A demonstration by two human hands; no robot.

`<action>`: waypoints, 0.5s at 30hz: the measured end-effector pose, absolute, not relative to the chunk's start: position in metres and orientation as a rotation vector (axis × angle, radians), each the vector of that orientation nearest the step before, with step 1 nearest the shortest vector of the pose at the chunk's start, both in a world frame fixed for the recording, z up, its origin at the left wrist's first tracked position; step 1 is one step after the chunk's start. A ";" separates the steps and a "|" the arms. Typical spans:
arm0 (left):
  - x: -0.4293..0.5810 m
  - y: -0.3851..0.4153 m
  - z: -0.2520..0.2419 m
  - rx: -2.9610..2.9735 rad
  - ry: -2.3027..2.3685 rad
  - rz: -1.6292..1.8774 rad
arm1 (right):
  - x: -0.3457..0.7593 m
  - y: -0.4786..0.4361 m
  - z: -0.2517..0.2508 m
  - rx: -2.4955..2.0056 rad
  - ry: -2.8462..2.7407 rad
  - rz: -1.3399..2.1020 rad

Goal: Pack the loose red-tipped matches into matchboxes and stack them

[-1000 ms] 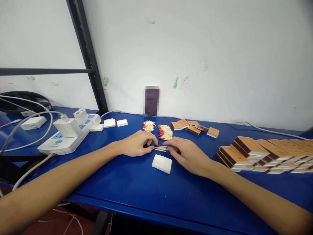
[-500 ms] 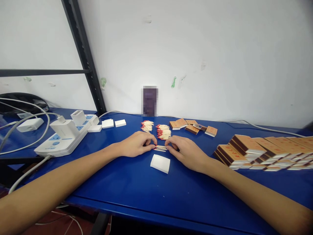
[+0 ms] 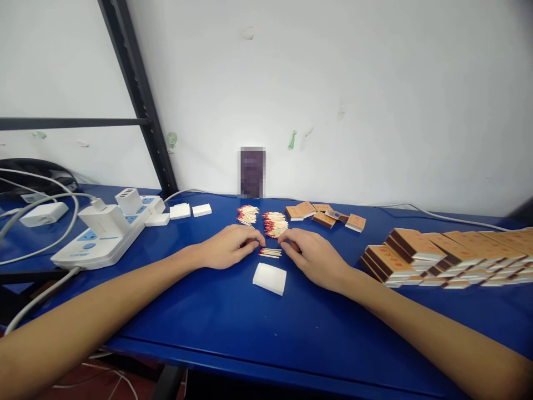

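My left hand (image 3: pixel 231 246) and my right hand (image 3: pixel 310 254) rest on the blue table (image 3: pixel 233 316), fingers curled, their tips meeting at the two ends of a small bundle of red-tipped matches (image 3: pixel 270 253). A white matchbox tray (image 3: pixel 270 278) lies just in front of that bundle, untouched. Behind the hands lie two loose heaps of matches (image 3: pixel 275 223), the smaller heap (image 3: pixel 248 214) to the left.
Several brown matchboxes (image 3: pixel 325 214) lie scattered at the back; rows of stacked matchboxes (image 3: pixel 441 255) fill the right. A white power strip (image 3: pixel 100 236) with chargers and cables sits at left, small white trays (image 3: pixel 189 210) beside it. A black rack post (image 3: pixel 137 100) stands behind.
Both hands have closed in slightly on the match bundle, squeezing it shorter between the fingertips. The view has drifted a little to the right.
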State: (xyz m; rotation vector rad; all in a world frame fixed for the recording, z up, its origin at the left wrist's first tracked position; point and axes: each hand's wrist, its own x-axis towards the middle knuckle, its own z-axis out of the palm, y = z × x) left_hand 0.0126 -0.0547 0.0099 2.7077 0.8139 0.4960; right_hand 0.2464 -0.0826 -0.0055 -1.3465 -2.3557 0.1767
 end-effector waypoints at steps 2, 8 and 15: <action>0.012 -0.055 0.009 2.738 0.805 0.482 | 0.247 -0.082 -0.007 -1.426 -2.325 0.125; 0.013 -0.058 0.012 2.786 0.851 0.356 | 0.248 -0.083 -0.006 -1.550 -2.333 0.048; 0.011 -0.059 0.015 2.786 0.775 0.335 | 0.247 -0.082 -0.005 -1.522 -2.369 0.062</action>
